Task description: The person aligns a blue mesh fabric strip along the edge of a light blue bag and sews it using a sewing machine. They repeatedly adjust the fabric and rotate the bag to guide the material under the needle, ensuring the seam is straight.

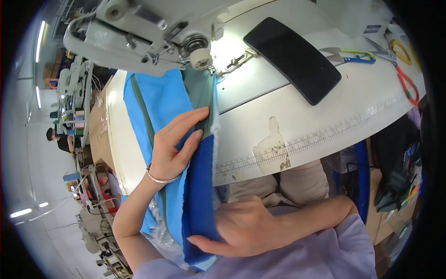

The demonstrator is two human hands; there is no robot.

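A long fabric piece (160, 100) in light blue, with a dark green strip along it, lies under the sewing machine head (186, 46). Along its right edge run a grey-green band and a dark blue mesh panel (197, 200). My left hand (172, 151), a bangle at its wrist, lies on the fabric with thumb and forefinger stretched apart near the seam edge. Closer to my body, my right hand (244, 228) grips the mesh panel's edge. Its thumb is on the front; the other fingers are partly hidden by the cloth. The needle area is too small to make out.
A black phone (295, 60) lies on the white table (241, 162), which has a printed ruler scale. Thread snips (353, 56) and red-handled scissors (405, 83) rest at the far right. More sewing machines and a person (60, 139) are off to the left.
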